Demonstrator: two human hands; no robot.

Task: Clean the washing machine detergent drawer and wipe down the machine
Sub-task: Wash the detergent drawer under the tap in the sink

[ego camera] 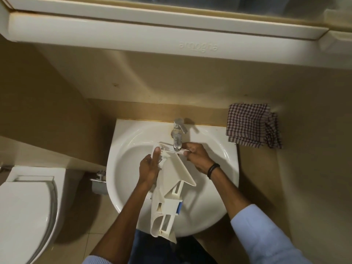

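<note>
I had the white basin (225,156) as the carrier: the chrome tap (178,134) stood on its back rim, and the detergent drawer (169,187) stretched over the bowl, past the front rim. Whether it rested there, I couldn't tell.

1 head cam, wide-angle, faces fwd & steeply down, close above sink (226,149).

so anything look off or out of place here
Only the detergent drawer: held by the left hand and right hand, its near end overhangs the front rim of the sink, so runoff may drip on the floor.
</note>
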